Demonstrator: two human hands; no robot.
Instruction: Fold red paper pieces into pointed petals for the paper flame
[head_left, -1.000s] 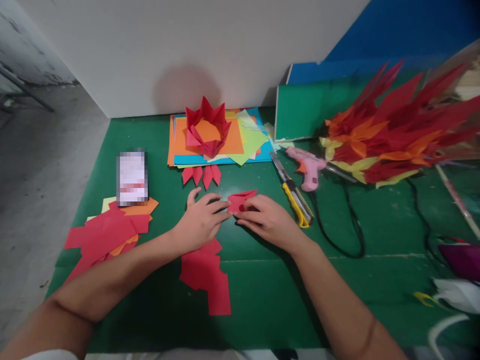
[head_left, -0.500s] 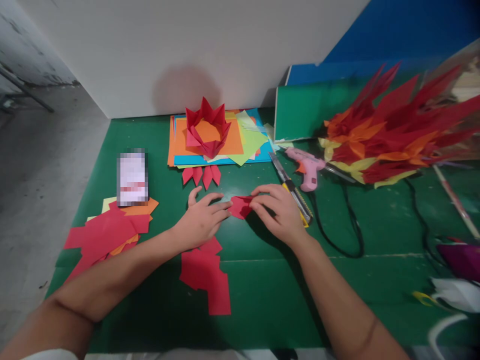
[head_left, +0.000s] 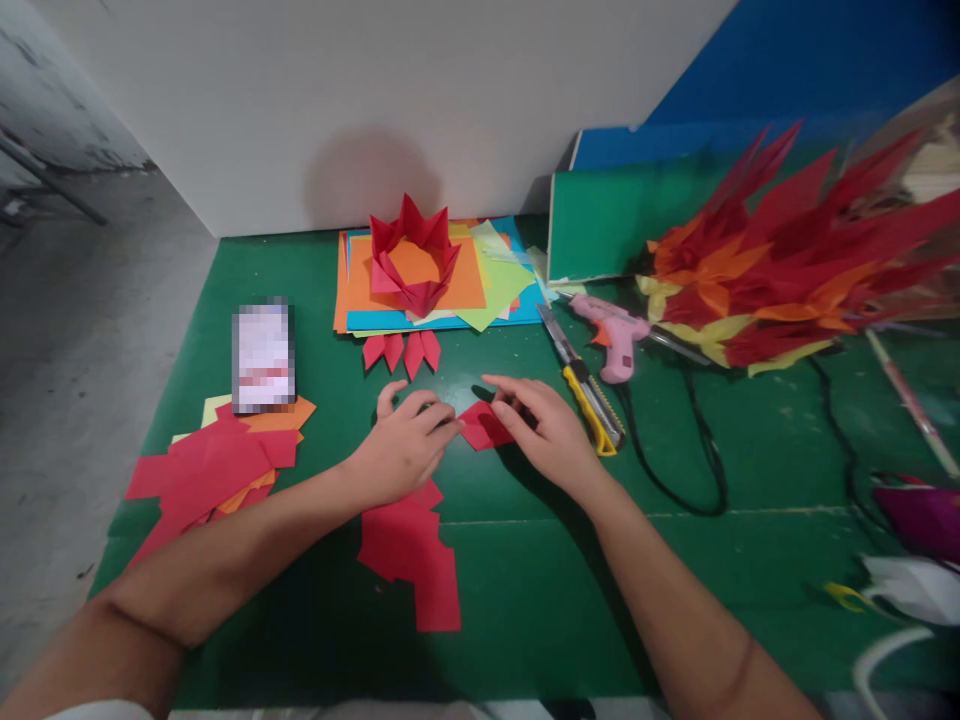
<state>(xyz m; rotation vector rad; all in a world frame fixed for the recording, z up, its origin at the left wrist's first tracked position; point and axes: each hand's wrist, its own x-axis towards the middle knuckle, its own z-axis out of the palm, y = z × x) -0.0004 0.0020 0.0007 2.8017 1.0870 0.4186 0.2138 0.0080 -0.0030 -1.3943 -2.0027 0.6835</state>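
Note:
A small folded piece of red paper (head_left: 484, 428) lies between my two hands, just above or on the green table. My left hand (head_left: 405, 445) has curled fingers, with the fingertips closed at the paper's left corner and one finger raised away from it. At the paper's right side, my right hand (head_left: 551, 430) has its thumb against the paper and a finger stretched out above it; its grip is partly hidden. Red paper pieces (head_left: 427, 560) lie below my left hand. Several folded red paper points (head_left: 416, 352) stick out beyond my hands, near a red paper ring (head_left: 382, 270).
The ring sits on stacked coloured paper (head_left: 469, 285). Right of my hands lie a yellow box cutter (head_left: 585, 395) and a pink glue gun (head_left: 616, 335) with its cord. Red and orange paper flowers (head_left: 780, 270) stand far right. A phone (head_left: 264, 355) rests near paper scraps (head_left: 217, 460).
The red paper has turned and now shows a flatter, wider face. My right hand's fingers have lifted and spread from its top edge. My left hand has barely moved.

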